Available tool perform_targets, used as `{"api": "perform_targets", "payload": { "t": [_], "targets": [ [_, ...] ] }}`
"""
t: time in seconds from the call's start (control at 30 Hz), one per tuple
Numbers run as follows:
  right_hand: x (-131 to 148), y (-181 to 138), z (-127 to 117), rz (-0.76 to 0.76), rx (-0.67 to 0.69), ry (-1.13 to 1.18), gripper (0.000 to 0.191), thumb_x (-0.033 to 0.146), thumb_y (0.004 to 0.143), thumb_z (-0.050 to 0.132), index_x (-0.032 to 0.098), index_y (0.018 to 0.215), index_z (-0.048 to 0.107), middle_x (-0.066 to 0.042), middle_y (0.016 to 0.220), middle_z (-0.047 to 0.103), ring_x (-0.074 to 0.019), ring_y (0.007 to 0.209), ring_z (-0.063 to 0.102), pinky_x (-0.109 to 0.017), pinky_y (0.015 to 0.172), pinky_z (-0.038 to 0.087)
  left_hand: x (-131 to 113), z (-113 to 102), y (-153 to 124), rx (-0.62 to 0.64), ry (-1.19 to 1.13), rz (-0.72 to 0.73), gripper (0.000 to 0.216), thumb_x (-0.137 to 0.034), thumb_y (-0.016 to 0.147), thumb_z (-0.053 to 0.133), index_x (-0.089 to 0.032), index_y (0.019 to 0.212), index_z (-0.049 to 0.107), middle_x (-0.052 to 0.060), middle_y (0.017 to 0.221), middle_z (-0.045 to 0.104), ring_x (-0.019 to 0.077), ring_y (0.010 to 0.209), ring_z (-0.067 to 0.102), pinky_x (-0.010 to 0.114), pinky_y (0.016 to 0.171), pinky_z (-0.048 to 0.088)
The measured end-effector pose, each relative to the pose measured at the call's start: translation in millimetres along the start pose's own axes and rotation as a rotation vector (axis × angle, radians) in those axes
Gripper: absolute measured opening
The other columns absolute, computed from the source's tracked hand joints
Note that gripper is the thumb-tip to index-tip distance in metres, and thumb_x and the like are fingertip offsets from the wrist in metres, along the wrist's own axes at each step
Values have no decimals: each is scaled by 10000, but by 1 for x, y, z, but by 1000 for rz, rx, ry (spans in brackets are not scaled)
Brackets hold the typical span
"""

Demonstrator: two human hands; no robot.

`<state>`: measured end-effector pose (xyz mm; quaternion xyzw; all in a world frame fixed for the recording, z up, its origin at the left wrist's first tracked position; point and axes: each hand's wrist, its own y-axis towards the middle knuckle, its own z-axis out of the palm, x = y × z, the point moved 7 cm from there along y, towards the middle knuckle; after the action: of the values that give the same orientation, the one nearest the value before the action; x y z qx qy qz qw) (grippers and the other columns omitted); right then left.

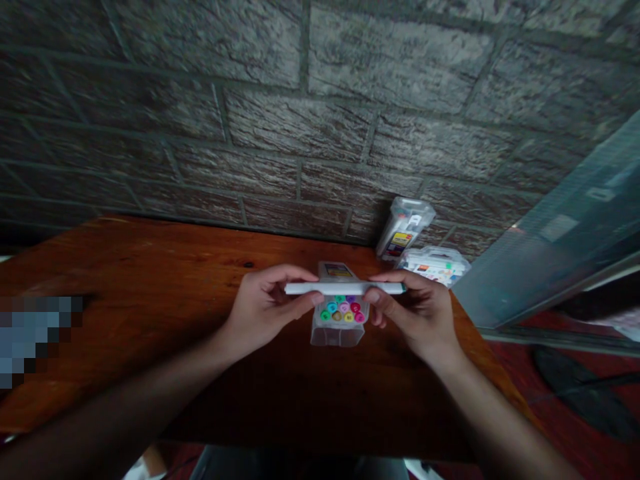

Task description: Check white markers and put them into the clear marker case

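A white marker pen with a green tip at its right end is held level between both hands. My left hand pinches its left part with thumb and fingers. Toward the other end, my right hand is closed on the marker in the same way. Beyond and below it, a clear plastic marker case lies on the table with its lid open toward me. Several markers with coloured round ends fill the case. The marker and my fingers hide part of it.
The wooden table meets a stone-block wall. At the back right, a tall clear case stands against the wall, beside a second clear case with a handle. A glass panel rises past the table's right edge.
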<state>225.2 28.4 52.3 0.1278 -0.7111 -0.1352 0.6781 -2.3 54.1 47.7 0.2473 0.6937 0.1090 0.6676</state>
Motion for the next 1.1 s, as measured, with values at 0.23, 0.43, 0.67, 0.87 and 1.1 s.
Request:
{"api": "perform_targets", "payload": {
  "t": [0.23,0.43,0.67,0.87,1.1],
  "targets": [
    [2,0,2,-4,52,72,216,356,895,861,199,1038,823,-2,594,747,-128,437,655,-220,411,548,2,-4,0,22,-17,-33,161,-279,867,837,-159,975,827,17,636,746,116,460,644,185,426,465],
    [3,-2,2,-23,57,50,189,333,908,848,200,1041,827,-14,638,768,-124,432,657,-220,409,549,-2,-4,0,26,-55,20,131,-223,897,793,-167,1009,829,30,734,789,102,488,662,178,458,507],
    [2,-1,0,-55,35,45,140,272,873,880,223,997,842,6,593,746,-112,423,652,-188,408,542,-5,-2,-1,11,-21,63,153,-130,847,812,-166,995,826,-20,644,739,78,465,642,137,430,478],
    [-1,-1,-1,-39,82,117,138,289,961,800,259,1084,854,-16,670,788,-117,449,668,-199,418,539,7,-5,-1,52,-186,11,163,-214,958,754,-191,1096,838,39,822,811,85,522,663,188,504,520],
    [-3,1,0,-12,95,204,137,283,975,785,253,1095,841,-53,846,855,-118,466,695,-209,428,555,14,-5,-2,81,-341,2,189,-254,1003,725,-213,1150,837,65,898,811,94,578,669,222,576,531]
  ]
}}
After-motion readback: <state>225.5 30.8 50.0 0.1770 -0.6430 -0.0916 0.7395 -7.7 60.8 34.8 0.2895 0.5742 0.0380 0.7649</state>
